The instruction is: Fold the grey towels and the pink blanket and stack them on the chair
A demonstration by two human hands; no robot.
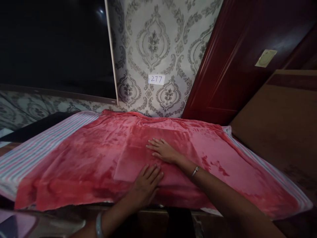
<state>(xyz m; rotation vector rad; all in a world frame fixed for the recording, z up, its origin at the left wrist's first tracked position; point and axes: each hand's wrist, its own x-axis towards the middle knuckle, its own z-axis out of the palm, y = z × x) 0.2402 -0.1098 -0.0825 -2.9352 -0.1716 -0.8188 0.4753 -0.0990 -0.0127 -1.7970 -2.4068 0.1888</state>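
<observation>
A flat, square-looking piece of red plush fabric point(138, 142) lies in the middle of a larger red plush cloth point(89, 158). My left hand point(146, 185) rests near its front edge, palm down and fingers stretched out. Farther back, my right hand point(163, 150) lies flat on the same piece with its fingers spread. Neither hand grips anything. The fabric under both palms is hidden. Darker and lighter patches show across the plush.
A striped cloth point(49, 137) sticks out from under the red cloth on both sides. Behind are a dark screen point(54, 49), patterned wallpaper point(153, 43) with a paper label point(156, 79), and a dark red door point(223, 66). At the right stands a brown panel point(279, 119).
</observation>
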